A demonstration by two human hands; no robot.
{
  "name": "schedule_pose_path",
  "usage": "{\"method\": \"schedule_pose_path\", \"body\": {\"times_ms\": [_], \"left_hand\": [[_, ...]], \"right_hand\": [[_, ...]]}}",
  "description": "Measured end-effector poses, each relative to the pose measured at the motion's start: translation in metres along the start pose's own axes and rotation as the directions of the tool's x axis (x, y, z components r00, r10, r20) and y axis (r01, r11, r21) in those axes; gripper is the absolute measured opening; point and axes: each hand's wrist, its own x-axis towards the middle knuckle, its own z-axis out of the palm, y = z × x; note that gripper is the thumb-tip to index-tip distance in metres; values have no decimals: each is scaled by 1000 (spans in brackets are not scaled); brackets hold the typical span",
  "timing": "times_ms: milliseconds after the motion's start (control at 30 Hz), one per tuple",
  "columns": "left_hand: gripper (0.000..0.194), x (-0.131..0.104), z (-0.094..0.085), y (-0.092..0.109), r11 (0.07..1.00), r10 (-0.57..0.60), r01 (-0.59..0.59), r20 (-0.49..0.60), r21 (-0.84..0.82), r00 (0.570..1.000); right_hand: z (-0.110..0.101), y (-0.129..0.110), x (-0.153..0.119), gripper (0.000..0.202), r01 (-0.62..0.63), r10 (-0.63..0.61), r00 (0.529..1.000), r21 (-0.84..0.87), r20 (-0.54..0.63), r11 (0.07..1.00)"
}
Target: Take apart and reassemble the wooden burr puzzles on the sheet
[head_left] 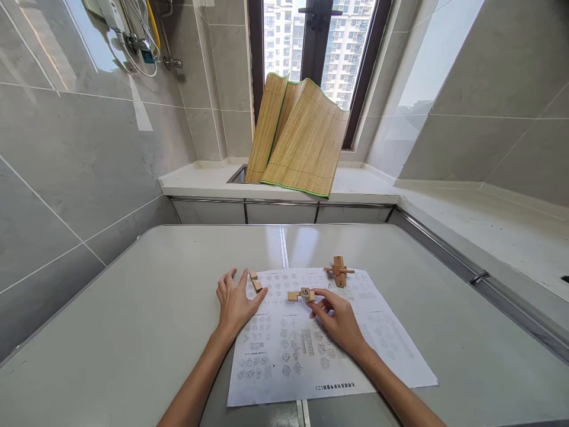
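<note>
A printed instruction sheet (302, 379), covered in small diagrams, lies under both hands. Between the thumb and fingers of my right hand (336, 317) are light wooden puzzle pieces (300, 295), joined together and bearing a dark mark on one block. My left hand (237, 301) rests at the sheet's left edge with its fingers spread. Right beside its thumb and index finger lies a notched wooden piece (256, 283); whether the fingertips touch it I cannot tell. Farther right, a darker, partly assembled wooden puzzle (339, 271) with a crossing bar sits on the sheet's upper part.
The pale tabletop (133, 332) has a seam down its middle. Behind it, a folded bamboo mat (306, 136) leans against the window on a white ledge (200, 181). Tiled walls stand on both sides, with pipes and cables (137, 41) at upper left.
</note>
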Motion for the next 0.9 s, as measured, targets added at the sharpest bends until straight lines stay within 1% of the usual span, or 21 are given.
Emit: {"method": "schedule_pose_path", "body": {"times_ms": [67, 100, 133, 167, 233, 267, 333, 367, 433, 567, 700, 833, 900], "left_hand": [[75, -2, -3, 7, 999, 6, -7, -20, -36, 1000], [72, -4, -5, 13, 997, 36, -38, -36, -70, 999], [64, -7, -8, 19, 989, 88, -94, -59, -111, 994], [52, -11, -11, 25, 972, 166, -175, -67, -156, 984], [36, -18, -16, 37, 912, 341, -340, -38, -229, 939], [33, -21, -17, 43, 880, 412, -404, -23, -249, 911], [32, -27, -19, 50, 827, 508, -487, 1, -281, 862], [31, -29, -18, 52, 809, 533, -506, 9, -298, 846], [26, -31, -16, 54, 789, 551, -518, 8, -332, 834], [11, -30, -12, 54, 777, 537, -508, -29, -372, 843], [9, -30, -11, 52, 778, 521, -493, -40, -389, 853], [9, -30, -8, 51, 777, 486, -460, -56, -429, 872], [10, -29, -7, 51, 775, 465, -436, -53, -457, 884]], "right_hand": [[0, 0, 0, 30, -4, 4, 1000, 5, -2, 1000], [0, -1, 0, 31, -5, 5, 1000, 9, 0, 1000], [0, -1, 0, 30, -7, 7, 1000, 10, 2, 1000], [0, -2, 1, 30, -9, 9, 1000, 10, 4, 1000], [0, -3, 1, 28, -15, 14, 1000, 8, 3, 1000], [0, -3, 1, 27, -17, 17, 1000, 10, 2, 1000], [0, -4, 1, 26, -21, 21, 1000, 18, 0, 1000], [0, -4, 1, 26, -22, 22, 1000, 24, 2, 999], [0, -4, 1, 27, -22, 21, 1000, 36, 10, 999], [1, -5, 1, 30, -31, 30, 999, 37, 38, 999], [2, -3, 3, 34, -85, 77, 993, 91, 89, 992], [1, -2, 4, 54, -175, 147, 980, 242, 131, 954], [-1, -3, 4, 60, -214, 174, 972, 292, 159, 932]]}}
